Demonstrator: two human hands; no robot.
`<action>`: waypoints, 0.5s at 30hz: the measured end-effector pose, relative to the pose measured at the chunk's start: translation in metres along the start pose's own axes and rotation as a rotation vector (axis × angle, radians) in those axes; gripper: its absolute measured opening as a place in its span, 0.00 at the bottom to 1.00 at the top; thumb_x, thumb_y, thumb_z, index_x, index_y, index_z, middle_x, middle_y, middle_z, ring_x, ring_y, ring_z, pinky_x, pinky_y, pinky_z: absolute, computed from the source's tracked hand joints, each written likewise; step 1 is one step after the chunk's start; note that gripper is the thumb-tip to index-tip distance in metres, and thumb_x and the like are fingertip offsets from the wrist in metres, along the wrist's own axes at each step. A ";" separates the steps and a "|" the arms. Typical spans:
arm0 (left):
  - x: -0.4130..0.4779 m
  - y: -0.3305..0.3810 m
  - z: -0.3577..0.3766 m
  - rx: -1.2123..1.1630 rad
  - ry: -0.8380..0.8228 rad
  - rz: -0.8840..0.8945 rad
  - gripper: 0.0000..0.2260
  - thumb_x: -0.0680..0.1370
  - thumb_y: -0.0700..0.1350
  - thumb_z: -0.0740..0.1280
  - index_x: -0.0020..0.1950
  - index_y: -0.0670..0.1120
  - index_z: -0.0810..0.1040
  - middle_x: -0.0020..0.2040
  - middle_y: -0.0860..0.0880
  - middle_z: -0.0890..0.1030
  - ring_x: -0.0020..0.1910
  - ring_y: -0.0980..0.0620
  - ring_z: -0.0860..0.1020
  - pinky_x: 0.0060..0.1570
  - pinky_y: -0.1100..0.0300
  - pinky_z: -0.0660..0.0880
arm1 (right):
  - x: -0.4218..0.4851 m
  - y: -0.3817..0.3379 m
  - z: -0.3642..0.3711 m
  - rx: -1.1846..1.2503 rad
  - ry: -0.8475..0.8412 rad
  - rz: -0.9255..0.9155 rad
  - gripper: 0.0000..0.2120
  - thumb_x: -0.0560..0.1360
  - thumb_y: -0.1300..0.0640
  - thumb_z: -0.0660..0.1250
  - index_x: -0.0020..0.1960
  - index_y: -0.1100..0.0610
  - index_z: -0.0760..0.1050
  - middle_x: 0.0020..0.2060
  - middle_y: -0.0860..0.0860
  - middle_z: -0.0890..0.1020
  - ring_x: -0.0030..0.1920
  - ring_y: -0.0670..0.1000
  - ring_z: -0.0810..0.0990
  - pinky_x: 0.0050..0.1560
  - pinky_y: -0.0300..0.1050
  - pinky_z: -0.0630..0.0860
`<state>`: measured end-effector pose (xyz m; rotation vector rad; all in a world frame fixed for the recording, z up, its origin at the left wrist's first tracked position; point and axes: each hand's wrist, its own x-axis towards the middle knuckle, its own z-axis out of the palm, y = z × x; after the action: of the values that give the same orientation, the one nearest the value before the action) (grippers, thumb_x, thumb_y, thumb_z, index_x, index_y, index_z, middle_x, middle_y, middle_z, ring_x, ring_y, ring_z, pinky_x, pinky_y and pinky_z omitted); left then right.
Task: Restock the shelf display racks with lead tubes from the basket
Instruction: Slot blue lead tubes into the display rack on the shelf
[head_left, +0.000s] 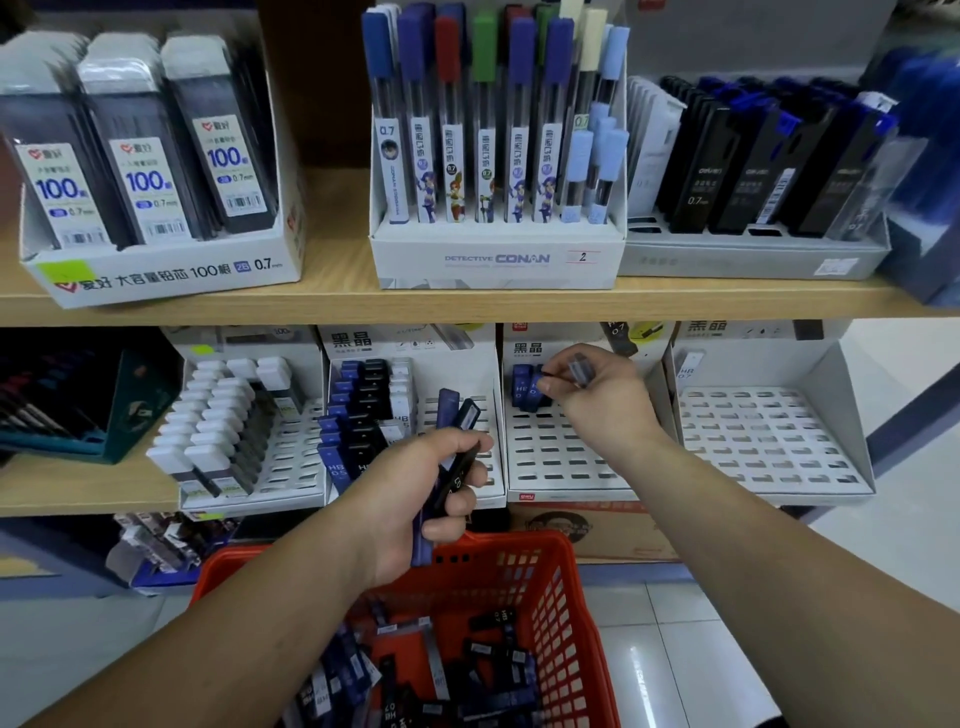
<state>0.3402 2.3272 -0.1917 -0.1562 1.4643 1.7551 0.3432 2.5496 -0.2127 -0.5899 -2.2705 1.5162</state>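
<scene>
The left forearm rises from the lower left across the red basket (563, 623). The left hand (415, 499) is held just above the basket's rim. Its fingers are curled tight round a bundle of lead tubes (457, 415), with the thumb laid across the front. The bundle is blue and black. It stands nearly upright, tilted a little to the right, and its tops stick out above the fist. Its lower ends show below the hand.

The right forearm comes in from the lower right and stretches up and left to a white slotted display rack (571, 462) on the lower shelf (78, 499). The right hand (602, 405) is at the rack's back left corner. It pinches a single lead tube (579, 370), which is blurred, between thumb and fingers. One fingertip is right beside a small cluster of blue tubes (524, 389) standing in the rack's rear slots; I cannot tell whether it touches them.

Many loose lead tubes (483, 654), blue and black, lie jumbled in the basket. The neighbouring rack (410, 345) to the left holds rows of blue and black tubes (358, 410).
</scene>
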 end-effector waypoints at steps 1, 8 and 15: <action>0.000 0.001 -0.002 0.011 -0.008 0.001 0.13 0.83 0.46 0.66 0.63 0.41 0.80 0.38 0.47 0.76 0.28 0.53 0.66 0.21 0.62 0.56 | 0.000 0.002 0.001 -0.007 -0.010 -0.008 0.09 0.75 0.62 0.76 0.41 0.50 0.80 0.38 0.47 0.82 0.40 0.47 0.78 0.43 0.39 0.72; -0.003 0.004 -0.011 0.047 -0.036 -0.022 0.13 0.84 0.46 0.64 0.64 0.40 0.80 0.40 0.46 0.79 0.28 0.54 0.67 0.22 0.63 0.56 | 0.000 -0.001 0.000 -0.076 -0.132 -0.073 0.06 0.75 0.63 0.75 0.44 0.53 0.82 0.41 0.50 0.83 0.39 0.46 0.77 0.42 0.37 0.72; -0.004 0.005 -0.012 0.049 -0.047 -0.006 0.13 0.83 0.45 0.66 0.65 0.40 0.80 0.41 0.46 0.80 0.30 0.54 0.67 0.22 0.63 0.57 | 0.002 -0.001 0.003 -0.082 -0.096 -0.072 0.08 0.74 0.62 0.77 0.41 0.51 0.81 0.39 0.49 0.84 0.41 0.49 0.80 0.45 0.41 0.77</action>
<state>0.3349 2.3151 -0.1898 -0.0931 1.4702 1.7059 0.3393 2.5479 -0.2128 -0.4612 -2.4087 1.4516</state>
